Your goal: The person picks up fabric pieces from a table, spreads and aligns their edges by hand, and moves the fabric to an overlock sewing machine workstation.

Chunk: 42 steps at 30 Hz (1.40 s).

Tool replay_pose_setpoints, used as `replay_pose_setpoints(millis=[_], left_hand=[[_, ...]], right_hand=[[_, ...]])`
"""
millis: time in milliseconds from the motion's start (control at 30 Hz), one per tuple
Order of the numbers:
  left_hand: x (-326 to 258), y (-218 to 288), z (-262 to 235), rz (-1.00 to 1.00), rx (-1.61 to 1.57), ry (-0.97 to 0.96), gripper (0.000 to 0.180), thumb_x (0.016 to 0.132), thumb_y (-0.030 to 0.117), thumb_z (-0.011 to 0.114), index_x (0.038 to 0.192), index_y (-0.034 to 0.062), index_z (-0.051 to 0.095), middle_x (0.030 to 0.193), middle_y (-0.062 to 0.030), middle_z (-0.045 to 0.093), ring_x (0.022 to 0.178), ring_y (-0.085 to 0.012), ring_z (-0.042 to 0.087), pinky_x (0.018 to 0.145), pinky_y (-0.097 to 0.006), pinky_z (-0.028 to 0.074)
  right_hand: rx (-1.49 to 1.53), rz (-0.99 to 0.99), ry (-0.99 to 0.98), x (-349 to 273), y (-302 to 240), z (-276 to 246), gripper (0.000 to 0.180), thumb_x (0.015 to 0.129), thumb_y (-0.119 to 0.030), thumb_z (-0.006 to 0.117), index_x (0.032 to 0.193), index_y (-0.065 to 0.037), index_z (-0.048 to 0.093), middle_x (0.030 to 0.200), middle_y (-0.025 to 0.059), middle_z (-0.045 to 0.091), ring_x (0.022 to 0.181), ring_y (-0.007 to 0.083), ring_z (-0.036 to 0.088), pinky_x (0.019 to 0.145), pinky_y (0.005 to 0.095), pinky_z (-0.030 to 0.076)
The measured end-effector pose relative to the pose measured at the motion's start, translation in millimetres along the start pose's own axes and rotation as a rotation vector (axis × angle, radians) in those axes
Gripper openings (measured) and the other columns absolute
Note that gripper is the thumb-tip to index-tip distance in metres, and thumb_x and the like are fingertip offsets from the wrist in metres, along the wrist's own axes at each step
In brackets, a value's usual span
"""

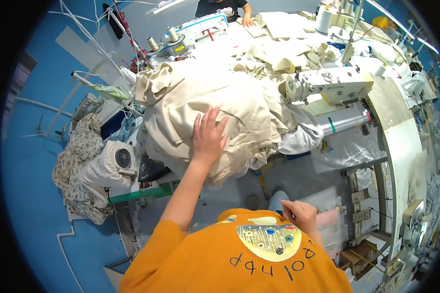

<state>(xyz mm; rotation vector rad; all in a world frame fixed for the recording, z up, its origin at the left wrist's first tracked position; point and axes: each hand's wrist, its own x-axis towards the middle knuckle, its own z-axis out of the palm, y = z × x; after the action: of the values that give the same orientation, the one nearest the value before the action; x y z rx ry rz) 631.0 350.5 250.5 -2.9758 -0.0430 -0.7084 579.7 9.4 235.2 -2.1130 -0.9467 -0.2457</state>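
A big heap of beige cloth (181, 97) covers the work table before me. My left hand (210, 136) lies on it with the palm down and the fingers stretched out, pressing on the fabric without gripping it. Close to my body, at the right, my right hand (302, 215) is held in the air with its fingers curled. Something small and dark shows by its fingertips, too little to name. White cloth (303, 134) hangs out from under the heap's right side.
Right of the heap stands a white industrial sewing machine (327, 85). Thread cones (323, 20) rise behind it. Another person's hand (248, 21) rests near beige cloth at the far side. Patterned cloth (78, 166) hangs at the left beside a white motor housing (122, 158).
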Motion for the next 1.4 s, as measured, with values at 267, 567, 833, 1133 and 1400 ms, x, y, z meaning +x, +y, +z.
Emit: replay_pose_setpoints(millis=[267,567,833,1133,1400], left_hand=[[33.5,-32.4,18.4,-0.25,-0.061,-0.394,0.068,0.075,0.044,0.077,0.132,0.0131,0.056,0.152,-0.0131,0.033,0.141,-0.0319,0.029,0.115,-0.049,0.025],[73.6,-76.4,38.7,-0.473,0.059,-0.339,0.064,0.075,0.042,0.076,0.13,0.0137,0.06,0.143,-0.0114,0.048,0.134,-0.0291,0.042,0.113,-0.049,0.026],[82.1,-89.9,31.3,-0.623,-0.121,-0.304,0.057,0.089,0.045,0.061,0.136,0.0119,0.054,0.149,-0.0181,0.038,0.14,-0.0317,0.033,0.116,-0.048,0.021],[60.0,-100.0,40.4,-0.654,0.1,-0.381,0.053,0.093,0.034,0.056,0.139,0.0088,0.048,0.15,-0.0112,0.039,0.142,-0.0292,0.03,0.118,-0.046,0.018],[91.9,-102.0,34.2,-0.664,0.055,-0.296,0.048,0.086,0.02,0.065,0.131,0.0077,0.055,0.138,-0.0077,0.052,0.125,-0.0259,0.048,0.105,-0.044,0.038]], right_hand=[[0.211,-0.069,-0.133,94.3,66.9,28.0,0.029,0.067,0.001,0.072,0.094,-0.01,0.067,0.057,0.0028,0.054,0.049,0.0197,0.054,0.047,0.0307,0.043],[0.276,-0.139,-0.276,221.4,156.5,19.0,0.025,0.071,0.001,0.072,0.094,-0.008,0.068,0.063,0.0061,0.059,0.054,0.0233,0.058,0.051,0.0334,0.045],[0.288,-0.12,-0.375,275.4,211.4,29.2,0.021,0.073,0.0,0.07,0.093,-0.008,0.067,0.062,0.0064,0.056,0.053,0.0234,0.056,0.051,0.0332,0.043],[0.342,-0.169,-0.443,295.3,198.7,51.3,0.021,0.073,0.001,0.069,0.092,-0.007,0.066,0.062,0.0076,0.056,0.054,0.0246,0.057,0.051,0.0341,0.044],[0.298,-0.188,-0.477,303.1,176.8,68.7,0.021,0.073,0.002,0.069,0.092,-0.006,0.066,0.063,0.0085,0.058,0.054,0.026,0.057,0.05,0.0349,0.044]])
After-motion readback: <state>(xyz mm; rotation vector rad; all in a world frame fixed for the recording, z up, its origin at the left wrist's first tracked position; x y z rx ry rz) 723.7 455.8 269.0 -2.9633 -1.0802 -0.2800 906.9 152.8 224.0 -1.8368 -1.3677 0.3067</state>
